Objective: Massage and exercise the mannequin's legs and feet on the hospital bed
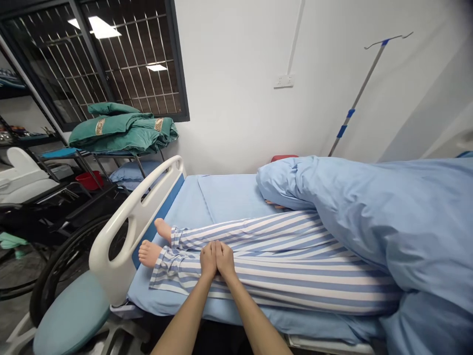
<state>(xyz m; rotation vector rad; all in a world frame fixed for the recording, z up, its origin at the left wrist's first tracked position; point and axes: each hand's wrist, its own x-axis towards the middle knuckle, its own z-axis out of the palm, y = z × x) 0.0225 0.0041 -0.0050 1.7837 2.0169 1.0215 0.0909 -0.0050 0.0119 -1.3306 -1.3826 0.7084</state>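
Observation:
Side by side on the near lower leg [185, 264] of a lying figure are my left hand [208, 257] and my right hand [224, 257]. Their inner edges touch, and the fingers curl down over the leg with the tips hidden. Blue-and-white striped trousers [281, 264] cover both legs, which lie stretched out along the bed. Two bare feet, the near foot [148, 253] and the far foot [163, 230], stick out of the cuffs with toes up. I cannot tell whether the figure is a person or a manikin. A light-blue quilt [369, 207] covers the upper body.
A white bed end board [111, 231] stands past the feet. Beyond it are a wheelchair wheel [70, 266] and folded green bedding [125, 128] on a rack. At the lower left is a pale-green oval seat [70, 315]. A drip pole [356, 101] rises behind the quilt.

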